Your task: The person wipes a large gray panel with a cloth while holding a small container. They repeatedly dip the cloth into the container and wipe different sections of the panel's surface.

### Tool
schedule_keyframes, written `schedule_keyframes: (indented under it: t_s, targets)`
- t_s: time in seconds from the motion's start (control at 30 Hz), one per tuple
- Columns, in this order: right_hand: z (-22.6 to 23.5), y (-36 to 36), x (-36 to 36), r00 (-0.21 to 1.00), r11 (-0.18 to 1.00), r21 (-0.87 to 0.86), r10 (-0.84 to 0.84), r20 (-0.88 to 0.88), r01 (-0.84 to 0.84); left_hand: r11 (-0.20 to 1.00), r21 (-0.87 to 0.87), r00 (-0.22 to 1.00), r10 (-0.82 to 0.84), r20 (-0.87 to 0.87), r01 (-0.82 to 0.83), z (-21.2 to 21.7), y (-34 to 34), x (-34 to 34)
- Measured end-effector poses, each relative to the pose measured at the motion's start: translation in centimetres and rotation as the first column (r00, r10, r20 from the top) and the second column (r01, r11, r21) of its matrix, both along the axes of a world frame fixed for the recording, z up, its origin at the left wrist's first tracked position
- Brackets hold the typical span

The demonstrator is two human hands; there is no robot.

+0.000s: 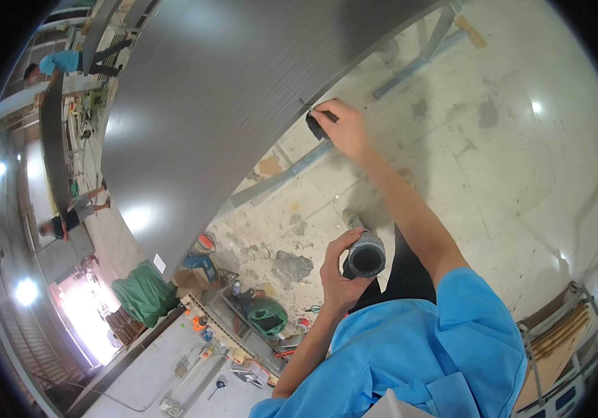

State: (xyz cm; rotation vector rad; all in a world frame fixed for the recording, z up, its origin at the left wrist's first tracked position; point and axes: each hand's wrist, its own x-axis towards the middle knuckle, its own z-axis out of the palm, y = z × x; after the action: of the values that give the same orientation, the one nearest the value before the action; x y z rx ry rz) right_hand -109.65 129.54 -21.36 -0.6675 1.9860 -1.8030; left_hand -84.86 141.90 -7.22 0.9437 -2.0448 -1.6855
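Note:
My left hand (pixel 335 273) is wrapped round a dark grey cylinder (pixel 370 242) with a round open mouth facing up, close in front of my body. What lies inside it is too dark to make out. Stretched out ahead, my right hand (pixel 344 127) pinches a small thin tool (pixel 306 106) at the near edge of a large grey panel (pixel 236 90). The tip of this tool meets the panel's edge. Against the same fingers hangs a piece of black material (pixel 317 127); its kind is unclear.
Metal supports (pixel 285 174) stand beneath the panel. At lower left is a white workbench (pixel 194 390) with tools, near a green basket (pixel 267 317) and a green cover (pixel 144 292). Two people (pixel 62 63) work far left. A rack with boards (pixel 556 334) stands at right.

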Motion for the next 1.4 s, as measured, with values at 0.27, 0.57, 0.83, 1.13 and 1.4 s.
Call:
schedule_keyframes:
  t_s: [0.27,0.57,0.83,1.13,1.4]
  targets:
    - [-0.4,1.4,-4.8,0.979,0.981,0.056,-0.188,0.083,0.184,0.999,0.035,1.000,0.006,0.006,-0.006,0.3,0.3,-1.8]
    - [-1.4,1.9,-8.5,0.963,0.974,0.049,-0.228,0.142,0.223,1.000,0.014,1.000,-0.019,0.015,0.019,0.5,0.7,-5.5]
    - [-1.5,2.0,-8.0,0.987,0.996,-0.080,0.015,-0.162,-0.028,0.991,0.134,1.000,0.024,0.005,-0.024,1.2,1.6,-8.8]
    - [-1.0,3.5,-12.6,0.985,0.986,-0.066,-0.157,-0.070,0.153,0.993,0.109,0.998,0.054,0.010,-0.055,1.5,2.2,-10.8]
    - [-2.5,2.8,-10.8,0.948,0.947,-0.130,-0.274,0.160,0.295,0.998,0.057,0.999,0.033,0.019,-0.034,1.5,2.5,-12.5]
